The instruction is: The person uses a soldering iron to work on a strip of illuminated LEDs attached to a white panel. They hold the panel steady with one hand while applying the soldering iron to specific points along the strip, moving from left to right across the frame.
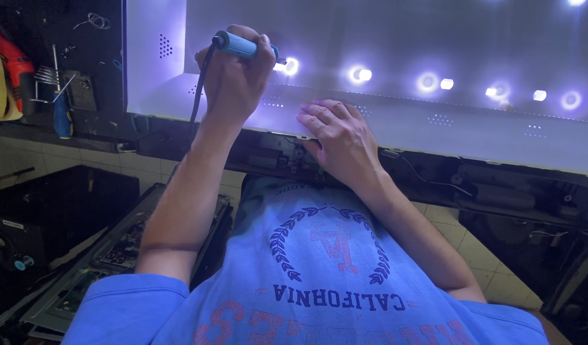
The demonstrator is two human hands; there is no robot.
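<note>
Shirt: nearest to me, my blue printed shirt (319, 268) fills the bottom of the view, below the near edge of the white backlight panel (383, 121) — I lean in over the work.

Left forearm: it rises from the shirt straight toward the panel's near-left corner, kept steep, I judge, so the tool comes down on the panel from above.

Right hand (342, 137): it lies palm down on the panel's near edge, fingers spread and flat, holding nothing — it looks placed to brace me and steady the sheet.

Left hand (233, 73): just beyond the panel's near edge, left of the right hand, fingers wrapped fully round the blue-handled soldering iron (246, 46) in a fist grip.

Soldering iron: held nearly level, its tip end pointing right at the first glowing LED (289, 65) of the row; whether the tip touches it I cannot tell, glare hides it. Its dark cord (201, 83) hangs down past the wrist, off the panel.

LED row: runs rightward across the panel from the iron, all lit.

Circuit boards (115, 255): on the floor below the panel's left end, well apart from both hands.

Tool wall: hand tools (61, 102) hang beyond the panel's left edge.
</note>
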